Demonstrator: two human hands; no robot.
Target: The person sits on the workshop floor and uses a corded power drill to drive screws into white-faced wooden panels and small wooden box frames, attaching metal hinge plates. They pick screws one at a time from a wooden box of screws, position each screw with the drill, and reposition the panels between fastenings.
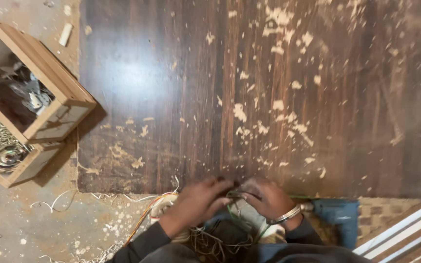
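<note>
Wires [230, 204], thin green, orange and pale strands in a tangle, lie at the bottom centre of the frame, and we work them just past the near edge of the big dark wooden board [269, 87], which fills most of the view and is strewn with pale shavings. At upper left stands a wooden box [49, 83] with compartments holding metal hardware. At lower right we see a blue power tool [337, 214] and white strips [405, 234]. Our left hand [198, 202] and right hand [266, 197], which wears a metal bangle [286, 215], meet fingertip to fingertip, both pinched narrow on the wires between them.
</note>
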